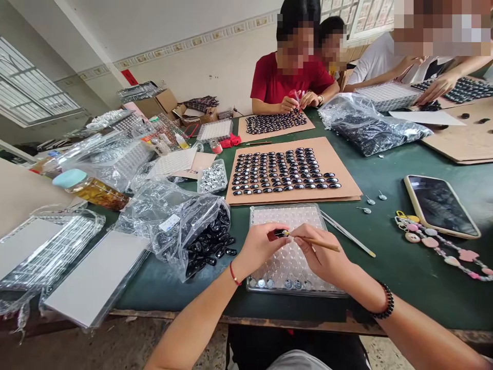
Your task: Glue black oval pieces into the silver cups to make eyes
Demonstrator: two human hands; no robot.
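Between the thumb and fingers of my left hand (259,247) is a small glossy black oval piece (281,233) with a light mark on top. My right hand (325,255) pinches a thin wooden stick (320,243), its tip close to the black piece; whether they touch I cannot tell. Both hands are over a clear plastic tray (285,211) with round compartments. Small round silvery pieces (288,283) lie along its near edge. Beyond it, a cardboard sheet (349,192) bears rows of similar black pieces (281,172). Tweezers (348,235) lie right of the tray.
At left are a plastic bag (154,205) spilling black pieces (210,246), a tub of small silvery parts (212,177) and a bottle (96,190). A phone (441,205) with a bead strap (442,244) lies right. Co-workers sit across the table, one in a red shirt (265,79).
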